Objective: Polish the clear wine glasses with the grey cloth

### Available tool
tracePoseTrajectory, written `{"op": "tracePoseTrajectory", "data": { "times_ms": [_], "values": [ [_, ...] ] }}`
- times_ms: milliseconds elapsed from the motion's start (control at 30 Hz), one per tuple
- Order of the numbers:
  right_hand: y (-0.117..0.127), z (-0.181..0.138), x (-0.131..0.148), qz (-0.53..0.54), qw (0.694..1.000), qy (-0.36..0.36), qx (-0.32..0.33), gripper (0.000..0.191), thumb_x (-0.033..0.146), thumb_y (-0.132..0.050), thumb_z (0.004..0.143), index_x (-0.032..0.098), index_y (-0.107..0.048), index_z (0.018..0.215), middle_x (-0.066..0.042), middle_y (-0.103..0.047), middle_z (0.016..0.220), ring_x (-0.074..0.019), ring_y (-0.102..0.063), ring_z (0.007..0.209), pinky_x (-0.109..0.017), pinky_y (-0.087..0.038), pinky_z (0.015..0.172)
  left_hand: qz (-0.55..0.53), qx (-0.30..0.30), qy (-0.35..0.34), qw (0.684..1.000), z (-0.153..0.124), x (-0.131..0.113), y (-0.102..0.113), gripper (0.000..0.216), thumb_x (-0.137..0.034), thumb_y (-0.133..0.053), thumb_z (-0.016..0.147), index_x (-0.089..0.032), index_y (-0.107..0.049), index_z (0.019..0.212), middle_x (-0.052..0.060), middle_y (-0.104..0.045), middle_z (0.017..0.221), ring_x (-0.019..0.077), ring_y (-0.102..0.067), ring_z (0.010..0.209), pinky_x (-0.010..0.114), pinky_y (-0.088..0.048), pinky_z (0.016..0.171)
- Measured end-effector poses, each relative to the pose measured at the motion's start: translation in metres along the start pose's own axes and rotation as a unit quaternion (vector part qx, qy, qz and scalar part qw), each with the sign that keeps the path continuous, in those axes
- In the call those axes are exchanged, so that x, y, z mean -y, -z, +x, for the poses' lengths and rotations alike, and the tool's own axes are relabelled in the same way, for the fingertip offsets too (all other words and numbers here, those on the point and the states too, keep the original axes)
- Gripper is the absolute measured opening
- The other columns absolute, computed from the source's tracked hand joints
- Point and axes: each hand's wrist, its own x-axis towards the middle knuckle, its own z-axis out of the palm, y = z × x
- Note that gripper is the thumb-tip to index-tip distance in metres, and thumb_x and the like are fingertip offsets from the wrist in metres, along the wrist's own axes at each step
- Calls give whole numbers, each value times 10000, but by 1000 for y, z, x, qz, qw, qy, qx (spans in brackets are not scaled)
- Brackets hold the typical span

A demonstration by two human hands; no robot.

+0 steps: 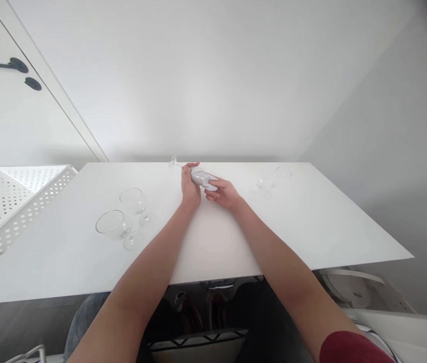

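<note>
In the head view, a clear, long-stemmed drinking glass [199, 176] is held by both hands above the far middle of a white, flat-topped table [307, 222]. Its bowl is cradled near the stem by the left hand [190, 189], whose fingers are closed around it. At the mouth end, what seems to be a soft white cloth [212, 186] is pinched by the bent fingers of the right hand [224, 193]; how firmly cannot be told. The step in hand is judged to be the working of the cloth within the bowl; for the next move, a steady bowl and a light touch at the rim are called for. The glass is tipped onto its side, its long axis running slantwise across the view: the foot is pointed to the far left, the mouth to the near right. Two clear, round-bowled stemmed glasses [116, 226] are stood upright left of the left forearm. Faint clear glassware [272, 180] is seen to the right, its pose unclear.
</note>
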Motion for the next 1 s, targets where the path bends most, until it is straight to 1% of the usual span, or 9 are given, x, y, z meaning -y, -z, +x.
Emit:
{"op": "tracePoseTrajectory", "data": {
  "times_ms": [167, 233, 367, 533, 633, 700, 767, 833, 1000],
  "values": [
    [13, 11, -11, -132, 982, 73, -111, 415, 298, -637, 830, 219, -704, 1232, 9, -662, 766, -109, -417, 500, -319, -517, 592, 55, -14, 49, 997, -2, 6, 0, 330, -566, -604, 974, -252, -665, 1056, 66, -675, 1087, 185, -666, 962, 306, -558, 820],
    [15, 14, -15, -253, 954, 103, -122, 492, 291, -616, 843, 262, -693, 1328, -41, -759, 1048, -157, -569, 660, -328, -545, 625, 31, -14, 64, 997, -2, 7, 1, 378, -595, -642, 947, -219, -639, 993, 79, -686, 1044, 189, -674, 955, 332, -564, 865],
    [15, 14, -16, -402, 898, 164, -76, 616, 245, -539, 896, 346, -578, 1502, 8, -523, 1593, -255, -656, 1131, -418, -607, 878, -22, 1, 69, 997, 0, 5, 0, 433, -634, -651, 929, -203, -623, 968, 104, -699, 1114, 211, -693, 1055, 381, -549, 979],
    [15, 11, -12, -480, 848, 221, -16, 752, 100, -511, 812, 333, -561, 1526, 60, -467, 1633, -276, -403, 1532, -509, -308, 1286, -85, 11, 107, 991, 3, 2, 0, 503, -701, -509, 971, -211, -624, 956, 113, -687, 1145, 258, -673, 1199, 427, -541, 1046],
    [12, 11, -13, -459, 867, 191, -20, 776, 82, -546, 753, 338, -605, 1484, 35, -544, 1573, -290, -551, 1390, -509, -418, 1208, -104, -5, 109, 989, 4, 0, 2, 542, -750, -513, 939, -214, -585, 901, 109, -674, 1085, 258, -678, 1157, 429, -555, 1019],
    [6, 10, -14, -385, 914, 126, -32, 746, 103, -571, 750, 342, -629, 1454, -2, -686, 1379, -237, -693, 1017, -453, -575, 978, -112, -25, 118, 986, 3, -2, 2, 529, -750, -551, 920, -221, -569, 900, 95, -660, 1066, 241, -683, 1094, 412, -569, 973],
    [0, 7, -14, -259, 964, 50, -36, 690, 146, -606, 769, 328, -636, 1435, -3, -747, 1041, -142, -576, 636, -357, -583, 710, -116, -35, 114, 986, 1, -5, 2, 499, -734, -587, 910, -236, -563, 918, 74, -649, 1060, 219, -680, 1042, 390, -578, 927],
    [-5, 5, -12, -122, 992, 3, -25, 595, 196, -650, 788, 286, -661, 1376, 38, -646, 763, -92, -382, 488, -292, -505, 572, -113, -20, 95, 989, -1, -7, 0, 480, -729, -595, 908, -251, -566, 937, 61, -645, 1062, 205, -675, 1018, 370, -583, 902],
    [-6, 10, -14, -4, 996, 40, -79, 460, 202, -675, 728, 229, -713, 1186, 53, -575, 675, -78, -333, 462, -277, -481, 551, -67, 18, 90, 994, -2, -5, -3, 449, -703, -637, 898, -273, -626, 1027, 58, -656, 1026, 202, -679, 948, 312, -583, 750]
  ]
}}
